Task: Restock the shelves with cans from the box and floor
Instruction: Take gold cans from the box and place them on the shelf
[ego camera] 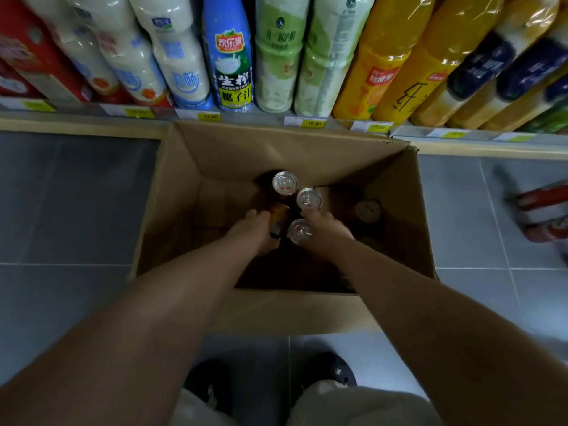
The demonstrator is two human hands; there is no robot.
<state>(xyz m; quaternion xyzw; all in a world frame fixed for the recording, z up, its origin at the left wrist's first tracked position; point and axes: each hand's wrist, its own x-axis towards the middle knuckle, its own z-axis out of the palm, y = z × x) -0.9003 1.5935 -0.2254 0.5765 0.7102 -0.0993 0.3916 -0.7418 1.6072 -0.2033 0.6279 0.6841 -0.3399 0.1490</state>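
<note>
An open cardboard box [396, 192] stands on the floor below the shelf. Inside it are several cans seen from above: one silver-topped can [285, 182] at the back, another [309, 199] beside it, a third [299, 231] nearer me, and a dull-topped can [368, 211] at the right. My left hand [256, 230] reaches into the box and is wrapped around a tilted amber can [278, 218]. My right hand [325, 232] is curled around the near silver-topped can, with its fingers touching the can behind.
The bottom shelf edge [307, 123] with yellow price tags runs behind the box, carrying large bottles of milk drink, coconut juice [230, 56] and orange juice [384, 63]. Red packs [544, 210] lie on the grey tiled floor at right. My shoes [329, 372] are just behind the box.
</note>
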